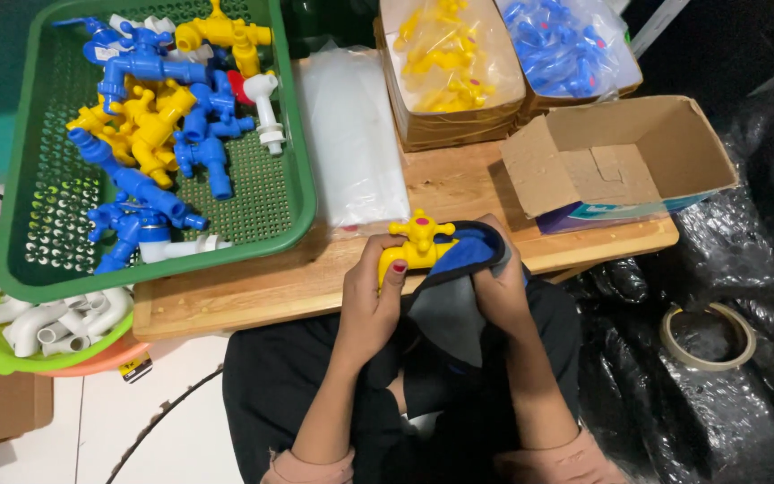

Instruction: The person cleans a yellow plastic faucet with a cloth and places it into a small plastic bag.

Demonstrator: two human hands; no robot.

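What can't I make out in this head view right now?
- Yellow tap: its spout end, hidden under the cloth and right hand.
- Left hand: palm side, turned away.
- Bagged blue taps: blurred by plastic, cut by the top edge.
- White pipe elbows: partly under the green tray.

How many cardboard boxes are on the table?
3. Two brown cardboard boxes at the back hold bagged taps: yellow ones and blue ones. An empty open cardboard box sits at the wooden table's right end.
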